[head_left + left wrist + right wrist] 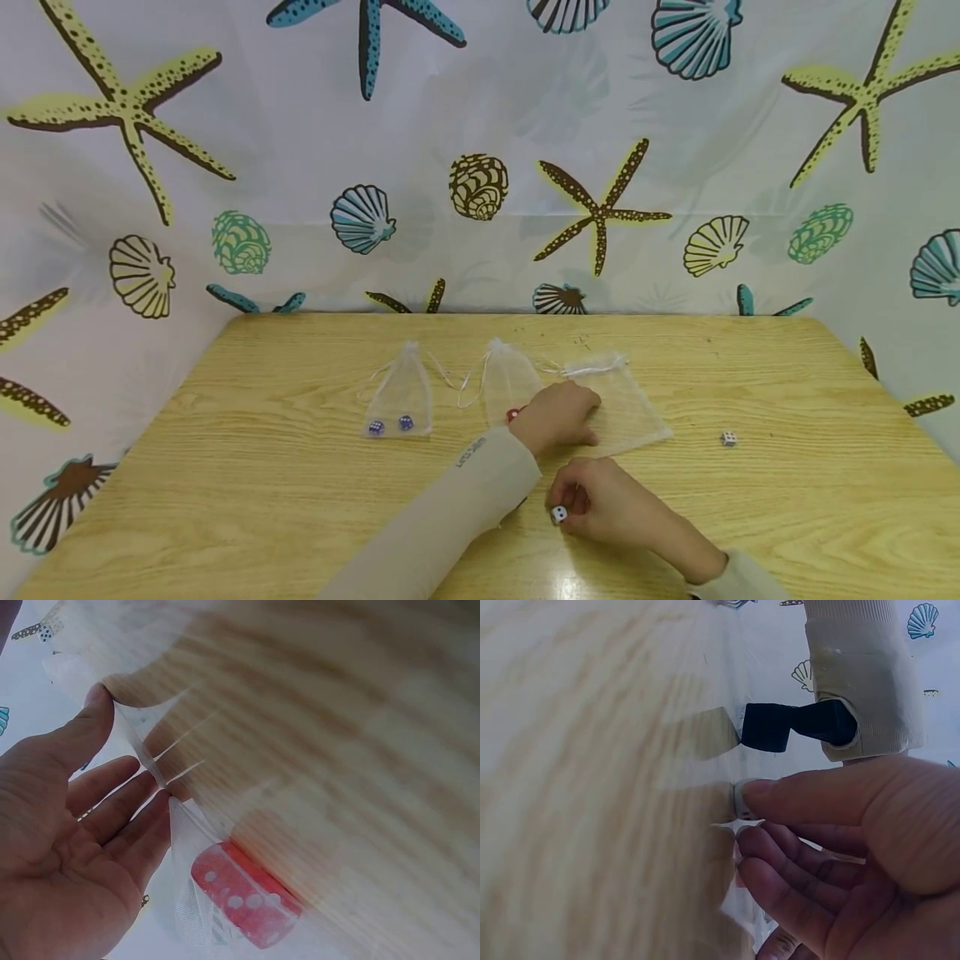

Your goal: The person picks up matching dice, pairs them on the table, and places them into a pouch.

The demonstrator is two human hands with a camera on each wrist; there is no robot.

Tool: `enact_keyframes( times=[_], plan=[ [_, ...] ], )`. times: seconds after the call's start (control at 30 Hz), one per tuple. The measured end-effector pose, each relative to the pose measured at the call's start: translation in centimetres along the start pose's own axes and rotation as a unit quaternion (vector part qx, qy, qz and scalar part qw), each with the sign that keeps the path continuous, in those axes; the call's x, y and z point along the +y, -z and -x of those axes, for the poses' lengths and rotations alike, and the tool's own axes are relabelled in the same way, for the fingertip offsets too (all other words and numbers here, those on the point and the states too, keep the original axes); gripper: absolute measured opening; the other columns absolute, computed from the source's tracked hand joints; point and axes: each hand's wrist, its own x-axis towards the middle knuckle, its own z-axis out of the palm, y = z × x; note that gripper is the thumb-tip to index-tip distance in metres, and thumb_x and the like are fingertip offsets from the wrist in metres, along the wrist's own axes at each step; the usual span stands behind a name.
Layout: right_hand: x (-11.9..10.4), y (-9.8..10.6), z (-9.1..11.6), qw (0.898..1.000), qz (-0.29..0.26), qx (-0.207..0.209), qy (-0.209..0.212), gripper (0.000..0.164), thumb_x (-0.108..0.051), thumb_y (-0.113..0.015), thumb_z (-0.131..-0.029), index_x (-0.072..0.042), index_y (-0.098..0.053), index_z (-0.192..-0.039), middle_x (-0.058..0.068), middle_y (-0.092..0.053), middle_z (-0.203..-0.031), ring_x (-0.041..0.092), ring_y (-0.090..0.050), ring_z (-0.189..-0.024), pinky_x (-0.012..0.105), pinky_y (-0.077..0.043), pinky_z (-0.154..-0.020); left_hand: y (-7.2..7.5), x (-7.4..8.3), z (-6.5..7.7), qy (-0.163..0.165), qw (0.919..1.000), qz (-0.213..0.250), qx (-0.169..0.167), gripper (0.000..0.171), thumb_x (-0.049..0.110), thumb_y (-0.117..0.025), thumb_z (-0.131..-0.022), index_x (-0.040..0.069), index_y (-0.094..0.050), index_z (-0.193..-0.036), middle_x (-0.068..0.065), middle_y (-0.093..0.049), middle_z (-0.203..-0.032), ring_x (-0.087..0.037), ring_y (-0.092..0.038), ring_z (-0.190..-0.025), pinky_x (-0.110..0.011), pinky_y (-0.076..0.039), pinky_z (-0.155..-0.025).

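My right hand [611,504] pinches a white die [558,514] low over the table's front middle; in the right wrist view, the thumb covers much of the die [744,799]. Farther back, my left hand [558,417] reaches onto the left side of a flat sheer white drawstring pouch [630,408], its thumb and fingertips down on it and spread apart. Just left of that hand lies a second sheer pouch [510,375] with red dice [513,414] in it, partly hidden by the hand. The left wrist view shows the red [244,892] through the mesh.
At the left, a third sheer pouch [405,387] holds two blue-purple dice [406,422]. Another white die [728,438] sits on the wooden table [262,483] to the right of the pouches. A curtain [420,150] with shells and starfish hangs around the back and sides.
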Motion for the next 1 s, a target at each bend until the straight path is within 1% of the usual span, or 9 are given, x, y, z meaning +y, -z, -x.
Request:
enact_keyframes(
  times=[0.13,0.23,0.37,0.53,0.7,0.83,1.0],
  plan=[
    [0.1,0.3,0.3,1.0,0.011,0.012,0.002,0.012,-0.002,-0.074,-0.077,-0.011,-0.067,-0.083,-0.005,-0.065,-0.076,-0.003,-0.054,-0.068,0.017,-0.049,-0.062,0.0,0.1,0.0,0.002,1.0,0.002,-0.001,0.025,0.032,-0.073,-0.084,0.012,-0.066,-0.096,0.005,-0.058,-0.076,-0.01,-0.05,-0.07,-0.024,-0.042,-0.064],
    [0.3,0.8,0.7,1.0,0.019,0.023,-0.001,0.014,0.0,-0.072,-0.076,-0.011,-0.066,-0.083,-0.004,-0.064,-0.078,-0.001,-0.054,-0.069,0.018,-0.049,-0.062,0.1,0.1,0.0,0.005,1.0,-0.001,-0.003,0.025,0.032,-0.073,-0.084,0.012,-0.066,-0.096,0.005,-0.056,-0.075,-0.01,-0.049,-0.07,-0.025,-0.042,-0.065],
    [0.6,1.7,1.3,0.999,0.023,0.031,-0.021,0.019,0.005,-0.068,-0.073,-0.009,-0.065,-0.084,-0.002,-0.062,-0.08,0.0,-0.053,-0.069,0.019,-0.048,-0.062,0.2,0.1,0.1,0.009,0.9999,-0.004,-0.004,0.026,0.031,-0.074,-0.083,0.011,-0.066,-0.098,0.004,-0.056,-0.075,-0.011,-0.048,-0.071,-0.025,-0.042,-0.065],
    [1.4,2.7,2.3,0.998,0.028,0.044,-0.045,0.014,0.002,-0.068,-0.076,-0.009,-0.064,-0.084,-0.001,-0.062,-0.08,0.001,-0.052,-0.071,0.02,-0.048,-0.062,0.1,0.1,0.1,0.007,1.0,-0.001,0.0,0.025,0.031,-0.074,-0.083,0.011,-0.066,-0.096,0.005,-0.05,-0.072,-0.011,-0.047,-0.07,-0.025,-0.04,-0.064],
    [2.5,3.9,3.4,0.995,0.053,0.063,-0.056,0.015,0.002,-0.068,-0.076,-0.009,-0.064,-0.085,0.0,-0.063,-0.081,0.002,-0.053,-0.071,0.02,-0.048,-0.062,-0.2,0.1,0.0,0.01,0.9999,0.004,-0.003,0.028,0.032,-0.074,-0.083,0.012,-0.066,-0.101,0.005,-0.052,-0.074,-0.011,-0.048,-0.072,-0.026,-0.042,-0.066],
    [3.2,4.7,4.4,0.993,0.069,0.071,-0.064,0.016,0.001,-0.071,-0.076,-0.009,-0.064,-0.086,-0.001,-0.064,-0.083,0.002,-0.054,-0.072,0.02,-0.049,-0.063,-0.2,0.1,-0.1,0.01,0.9999,0.005,-0.005,0.027,0.032,-0.074,-0.083,0.011,-0.066,-0.099,0.004,-0.049,-0.072,-0.012,-0.047,-0.071,-0.027,-0.041,-0.065],
    [4.0,5.8,5.3,0.99,0.087,0.081,-0.083,0.016,-0.001,-0.073,-0.077,-0.009,-0.064,-0.087,-0.002,-0.064,-0.084,0.001,-0.054,-0.072,0.02,-0.049,-0.062,-0.2,0.1,-0.1,0.008,0.9999,0.003,-0.006,0.028,0.032,-0.073,-0.084,0.011,-0.066,-0.101,0.004,-0.054,-0.075,-0.012,-0.049,-0.072,-0.027,-0.042,-0.066]
  ],
)
